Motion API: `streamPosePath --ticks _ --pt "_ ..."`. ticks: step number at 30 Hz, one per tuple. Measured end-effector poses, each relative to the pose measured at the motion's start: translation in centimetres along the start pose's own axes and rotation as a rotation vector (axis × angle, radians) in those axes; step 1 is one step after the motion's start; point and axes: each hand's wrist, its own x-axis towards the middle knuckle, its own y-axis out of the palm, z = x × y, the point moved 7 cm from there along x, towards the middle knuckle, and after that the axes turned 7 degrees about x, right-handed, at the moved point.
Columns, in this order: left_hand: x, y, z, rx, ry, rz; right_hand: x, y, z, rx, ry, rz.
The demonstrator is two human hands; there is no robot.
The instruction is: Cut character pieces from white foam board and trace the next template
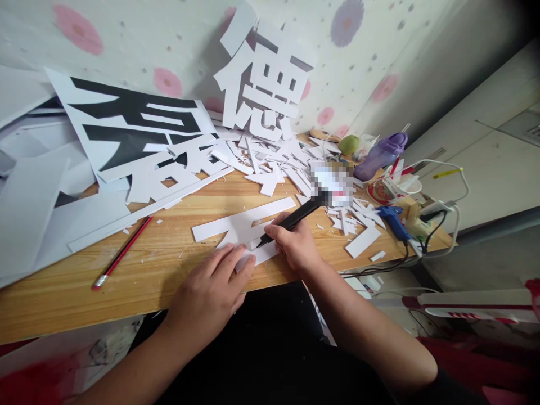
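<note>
My right hand (pixel 295 243) is closed around a black cutting tool (pixel 295 218), with the tip touching a white foam-board piece (pixel 240 226) lying on the wooden table (pixel 169 264). My left hand (pixel 211 289) lies flat with fingers stretched out, pressing the near edge of that white piece. A cord runs from the tool's back end toward the right.
A red pencil (pixel 121 254) lies left of my hands. White offcuts (pixel 278 160) are heaped behind, with a large cut-out character (pixel 264 79) leaning on the wall and a black-printed sheet (pixel 130 126). A blue glue gun (pixel 393 219), purple bottle (pixel 382 154) and cables sit right.
</note>
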Motion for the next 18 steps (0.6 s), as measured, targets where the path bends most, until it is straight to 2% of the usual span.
streamPosePath --ticks 8,18 --pt "0.0 0.0 0.0 0.002 0.011 -0.007 -0.1 0.4 1.8 -0.223 -0.054 0.028" --pt "0.2 -0.4 0.0 0.026 0.012 -0.003 0.4 -0.2 1.1 -0.190 -0.029 0.055"
